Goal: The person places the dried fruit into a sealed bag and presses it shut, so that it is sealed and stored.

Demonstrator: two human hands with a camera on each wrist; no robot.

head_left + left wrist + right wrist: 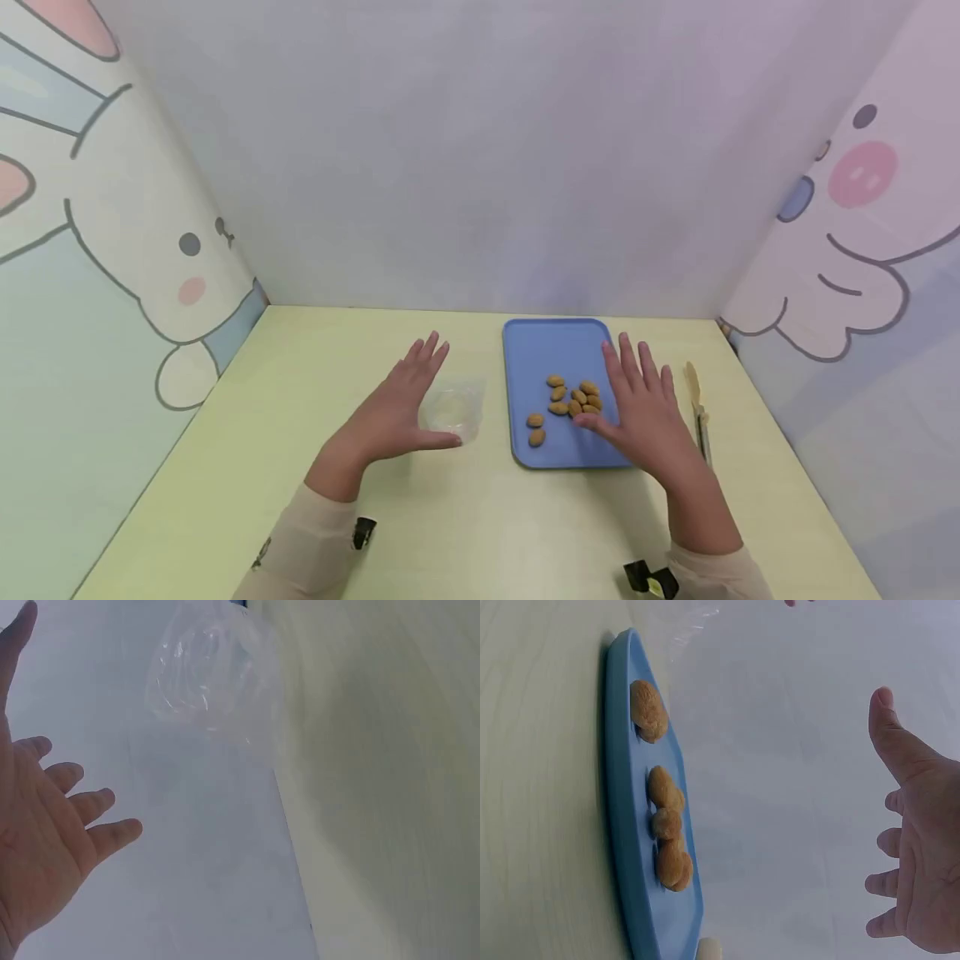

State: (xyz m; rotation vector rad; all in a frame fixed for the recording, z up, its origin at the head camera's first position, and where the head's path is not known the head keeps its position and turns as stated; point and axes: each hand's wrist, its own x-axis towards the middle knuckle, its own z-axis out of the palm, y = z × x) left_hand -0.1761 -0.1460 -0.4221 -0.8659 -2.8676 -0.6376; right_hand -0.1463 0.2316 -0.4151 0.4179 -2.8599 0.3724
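My left hand (396,410) is held over the table with straight fingers and the thumb spread wide, holding nothing. Close to its thumb is a clear plastic bag (468,404), upright and open-looking in the left wrist view (214,675). On the right, my other hand (651,421) also has spread fingers and an empty palm. It overlaps the right side of a blue tray (551,346) in the head view. Several brown oval nut-like pieces (558,408) lie on that tray, most in a cluster and two nearer its front left corner.
Right of the tray lie tongs (699,417) with pale tips and metal arms, partly behind my right hand. A pale wooden table (480,533) carries everything. A plain back wall (480,167) and side walls with cartoon animals enclose it.
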